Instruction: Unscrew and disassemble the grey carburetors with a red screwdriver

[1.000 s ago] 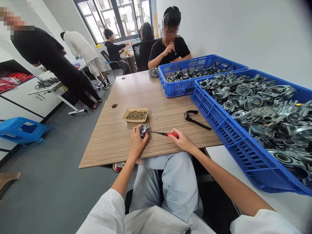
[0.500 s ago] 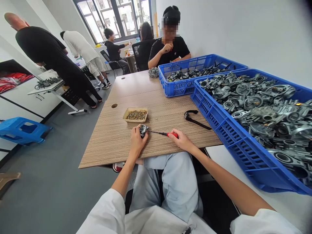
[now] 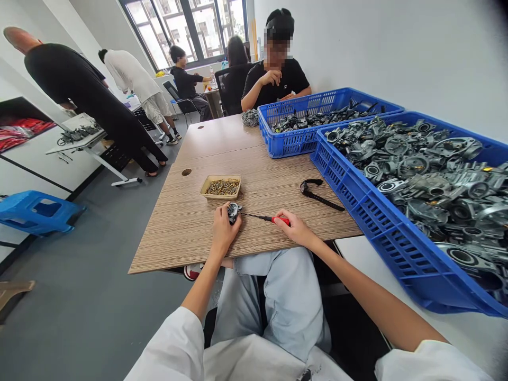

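Note:
My left hand (image 3: 224, 228) is closed around a small grey metal carburetor body (image 3: 233, 212), steadying it on the wood-grain table (image 3: 174, 233). From the right, my right hand (image 3: 294, 227) grips the red handle of a screwdriver (image 3: 273, 218). Its dark shaft lies nearly level, and the tip reaches the right side of the carburetor body; whether it sits in a screw is too small to tell. Just beyond my left hand stands a shallow cream tray (image 3: 203, 191) of small brass-coloured parts.
A black wristwatch (image 3: 321, 196) lies right of the screwdriver. Two blue crates, the near one (image 3: 357, 211) and the far one (image 3: 273, 143), hold many metal castings along the right. Across the table sits a person in black (image 3: 254, 92). Others work at the left and back.
My hands, the carburetor body and the screwdriver keep practically the same place. The person across has shifted the raised hand slightly.

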Available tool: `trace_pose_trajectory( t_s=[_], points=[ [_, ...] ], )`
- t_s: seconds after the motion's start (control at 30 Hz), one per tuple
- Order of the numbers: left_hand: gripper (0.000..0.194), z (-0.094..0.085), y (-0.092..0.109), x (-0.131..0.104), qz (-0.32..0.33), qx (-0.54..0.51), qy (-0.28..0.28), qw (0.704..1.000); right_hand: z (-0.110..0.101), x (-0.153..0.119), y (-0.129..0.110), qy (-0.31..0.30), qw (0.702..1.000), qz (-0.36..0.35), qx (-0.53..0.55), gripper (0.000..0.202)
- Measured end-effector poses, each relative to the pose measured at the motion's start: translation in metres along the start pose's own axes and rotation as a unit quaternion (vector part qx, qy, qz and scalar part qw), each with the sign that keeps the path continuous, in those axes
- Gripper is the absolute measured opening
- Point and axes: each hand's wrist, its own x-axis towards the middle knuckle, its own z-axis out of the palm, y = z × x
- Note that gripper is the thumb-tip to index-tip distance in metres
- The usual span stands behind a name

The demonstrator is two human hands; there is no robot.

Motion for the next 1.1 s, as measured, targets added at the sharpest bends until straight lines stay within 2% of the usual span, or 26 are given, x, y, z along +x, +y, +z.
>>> trace_pose_trajectory(
  t_s=[0.4, 1.1],
  points=[
    [0.049, 0.0015, -0.0008, 0.0001, -0.003, -0.001, 0.003, 1.0, -0.001, -0.0004, 0.0047, 0.01, 1.0, -0.004, -0.009, 0.025],
    [0.051, 0.0003, 0.0, 0.0002, 0.004, -0.002, 0.004, 1.0, 0.0003, 0.001, -0.0004, 0.001, 1.0, -0.008, 0.01, 0.044]
  ],
)
